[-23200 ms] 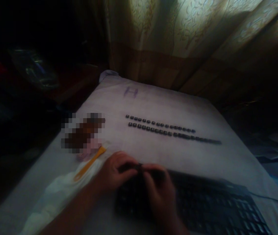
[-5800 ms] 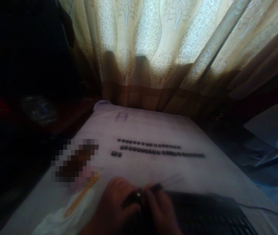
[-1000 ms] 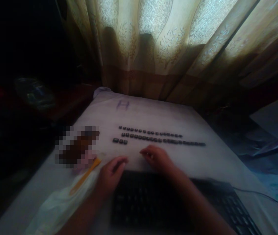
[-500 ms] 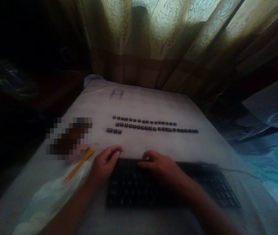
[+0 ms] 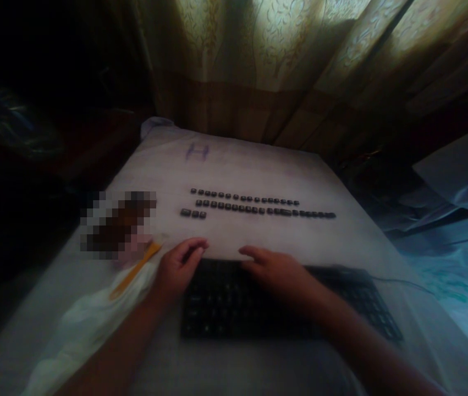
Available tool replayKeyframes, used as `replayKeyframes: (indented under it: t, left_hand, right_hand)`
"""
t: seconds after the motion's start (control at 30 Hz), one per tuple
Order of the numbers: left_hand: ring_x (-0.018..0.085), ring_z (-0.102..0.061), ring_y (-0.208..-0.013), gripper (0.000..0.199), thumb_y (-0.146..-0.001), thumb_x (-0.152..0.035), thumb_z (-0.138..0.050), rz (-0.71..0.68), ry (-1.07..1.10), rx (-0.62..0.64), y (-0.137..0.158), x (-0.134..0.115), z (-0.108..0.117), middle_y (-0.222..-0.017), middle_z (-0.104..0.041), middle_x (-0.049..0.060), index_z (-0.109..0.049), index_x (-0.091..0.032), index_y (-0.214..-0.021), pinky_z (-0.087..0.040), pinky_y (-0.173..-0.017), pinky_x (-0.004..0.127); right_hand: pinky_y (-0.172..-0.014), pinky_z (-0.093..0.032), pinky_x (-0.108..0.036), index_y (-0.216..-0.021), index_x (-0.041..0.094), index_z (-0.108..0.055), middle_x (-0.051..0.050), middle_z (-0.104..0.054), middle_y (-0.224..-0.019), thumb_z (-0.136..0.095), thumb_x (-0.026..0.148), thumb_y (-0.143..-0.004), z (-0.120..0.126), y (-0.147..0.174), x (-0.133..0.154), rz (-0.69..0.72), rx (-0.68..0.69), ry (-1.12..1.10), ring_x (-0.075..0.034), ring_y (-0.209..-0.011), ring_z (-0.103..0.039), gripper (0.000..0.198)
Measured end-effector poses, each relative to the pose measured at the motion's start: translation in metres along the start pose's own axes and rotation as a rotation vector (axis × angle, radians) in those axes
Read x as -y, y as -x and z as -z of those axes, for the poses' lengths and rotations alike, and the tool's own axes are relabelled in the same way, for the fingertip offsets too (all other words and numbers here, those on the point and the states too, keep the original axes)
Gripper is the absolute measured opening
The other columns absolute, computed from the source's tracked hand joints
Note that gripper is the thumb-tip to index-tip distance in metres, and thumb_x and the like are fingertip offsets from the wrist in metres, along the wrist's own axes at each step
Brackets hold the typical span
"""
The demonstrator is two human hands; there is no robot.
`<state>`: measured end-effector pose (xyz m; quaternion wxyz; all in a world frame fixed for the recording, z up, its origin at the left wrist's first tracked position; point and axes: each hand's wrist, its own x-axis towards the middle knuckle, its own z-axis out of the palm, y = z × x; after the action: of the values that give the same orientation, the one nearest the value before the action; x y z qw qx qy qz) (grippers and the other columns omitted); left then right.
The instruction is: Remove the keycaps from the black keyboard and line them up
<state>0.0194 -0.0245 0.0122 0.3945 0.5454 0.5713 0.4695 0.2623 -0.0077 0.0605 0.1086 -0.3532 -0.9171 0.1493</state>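
Gaping slightly, right fingers (image 5: 257,253) overlap the keyboard (image 5: 225,302).

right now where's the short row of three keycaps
In the head view, the three keycaps lie left of centre on the pale cloth, beyond the left hand and just below the left end of the nearer long row.

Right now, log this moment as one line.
right hand: over keyboard; left hand: by its far left corner; keycaps: three rows beyond hands
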Motion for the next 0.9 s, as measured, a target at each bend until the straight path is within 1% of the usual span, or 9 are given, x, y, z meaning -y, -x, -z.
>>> replayKeyframes:
  t: [0.13,0.23,0.33,0.43,0.5,0.57,0.63,0.7,0.9]
  left_hand:
    - [0.021,-0.069,-0.092,0.027,-0.083,-0.034,-0.056,-0.013,-0.008,0.003,0.000,0.000,0.001,-0.098,-0.074,0.006,-0.067,-0.019,-0.101,-0.053,-0.089,0.040]
    - [0.020,-0.069,-0.091,0.026,-0.084,-0.033,-0.055,-0.016,-0.011,0.010,0.001,0.001,0.001,-0.098,-0.074,0.006,-0.067,-0.019,-0.102,-0.053,-0.088,0.040]
    - [0.020,-0.069,-0.092,0.026,-0.084,-0.033,-0.055,-0.021,-0.009,0.006,0.001,0.001,0.001,-0.098,-0.074,0.006,-0.067,-0.020,-0.102,-0.053,-0.088,0.039]
    - [0.021,-0.069,-0.091,0.025,-0.084,-0.033,-0.055,-0.017,-0.015,0.002,0.000,0.001,0.000,-0.097,-0.074,0.006,-0.068,-0.019,-0.100,-0.053,-0.089,0.039]
    - [0.021,-0.069,-0.091,0.024,-0.083,-0.033,-0.056,-0.020,-0.028,0.006,0.000,0.001,0.000,-0.096,-0.075,0.006,-0.068,-0.020,-0.099,-0.053,-0.088,0.039]
    - [0.021,-0.069,-0.091,0.024,-0.084,-0.033,-0.056,-0.027,-0.037,0.010,0.000,0.001,0.000,-0.096,-0.075,0.005,-0.068,-0.020,-0.100,-0.054,-0.088,0.039]
    - [0.021,-0.069,-0.092,0.024,-0.084,-0.033,-0.055,-0.030,-0.041,0.009,0.000,0.002,0.000,-0.097,-0.075,0.005,-0.068,-0.021,-0.100,-0.053,-0.089,0.040]
    - [0.021,-0.069,-0.092,0.024,-0.085,-0.034,-0.055,-0.029,-0.039,0.013,0.001,0.002,0.000,-0.098,-0.074,0.005,-0.068,-0.021,-0.101,-0.053,-0.089,0.040]
    - [0.021,-0.069,-0.092,0.024,-0.085,-0.033,-0.055,-0.027,-0.052,0.021,0.002,0.002,0.000,-0.097,-0.074,0.005,-0.068,-0.021,-0.101,-0.053,-0.089,0.040]
  right_hand:
    - [-0.066,-0.051,-0.033,-0.099,0.017,-0.062,-0.010,-0.068,-0.100,-0.050,0.004,-0.086,0.000,0.003,-0.002,0.058,0.082,0.184,-0.023,-0.080,-0.065,0.022]
    - [-0.061,-0.048,-0.031,-0.092,0.017,-0.063,-0.006,-0.066,-0.082,-0.050,0.007,-0.087,-0.002,0.007,-0.003,0.018,0.029,0.183,-0.020,-0.070,-0.061,0.018]
    - [-0.060,-0.049,-0.029,-0.103,0.019,-0.064,-0.006,-0.065,-0.084,-0.051,0.010,-0.088,-0.005,0.013,-0.005,-0.043,-0.043,0.121,-0.019,-0.069,-0.061,0.022]
    - [-0.065,-0.051,-0.030,-0.104,0.020,-0.064,-0.006,-0.067,-0.088,-0.050,0.015,-0.089,-0.008,0.017,-0.001,-0.141,-0.259,-0.074,-0.019,-0.074,-0.064,0.021]
    - [-0.066,-0.053,-0.030,-0.097,0.020,-0.064,-0.005,-0.067,-0.084,-0.052,0.019,-0.088,-0.011,0.017,0.005,-0.269,-0.451,-0.272,-0.018,-0.074,-0.065,0.015]
    - [-0.060,-0.053,-0.028,-0.094,0.020,-0.062,-0.002,-0.067,-0.074,-0.055,0.024,-0.087,-0.014,0.015,0.012,-0.430,-0.553,-0.495,-0.017,-0.065,-0.064,0.011]
    - [-0.053,-0.051,-0.025,-0.092,0.020,-0.062,0.001,-0.065,-0.066,-0.056,0.029,-0.085,-0.017,0.013,0.019,-0.545,-0.541,-0.682,-0.015,-0.057,-0.062,0.012]
    - [-0.054,-0.051,-0.025,-0.089,0.020,-0.063,0.000,-0.066,-0.066,-0.058,0.031,-0.084,-0.020,0.011,0.024,-0.593,-0.507,-0.786,-0.015,-0.059,-0.063,0.013]
    - [-0.064,-0.054,-0.027,-0.091,0.020,-0.064,-0.001,-0.070,-0.076,-0.059,0.031,-0.083,-0.024,0.008,0.029,-0.583,-0.424,-0.928,-0.015,-0.067,-0.066,0.014]
